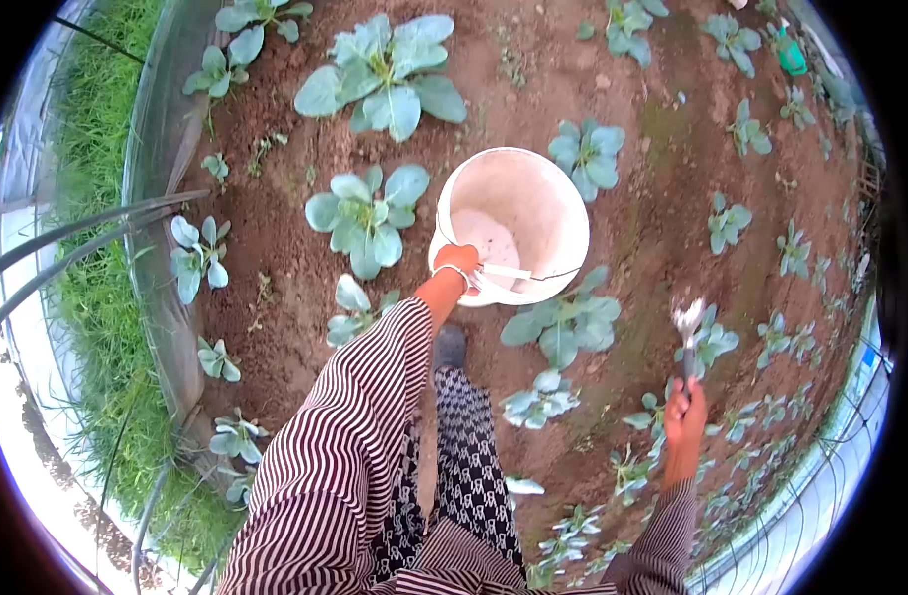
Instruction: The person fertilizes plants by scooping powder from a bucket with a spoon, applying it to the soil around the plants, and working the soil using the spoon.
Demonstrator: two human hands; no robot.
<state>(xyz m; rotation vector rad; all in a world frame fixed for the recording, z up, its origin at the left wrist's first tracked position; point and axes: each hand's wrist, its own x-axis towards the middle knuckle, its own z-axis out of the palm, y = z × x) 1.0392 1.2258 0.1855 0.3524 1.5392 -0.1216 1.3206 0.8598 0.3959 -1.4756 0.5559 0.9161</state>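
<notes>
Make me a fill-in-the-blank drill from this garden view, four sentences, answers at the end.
1. The ____ grip holds the white bucket.
2. The far end of the tool in the right grip looks ____ in colour.
3. The left sleeve is patterned with dark and light ____.
4. The grass along the picture's left side is ____ in colour.

Missing words: left; white; stripes; green.
</notes>
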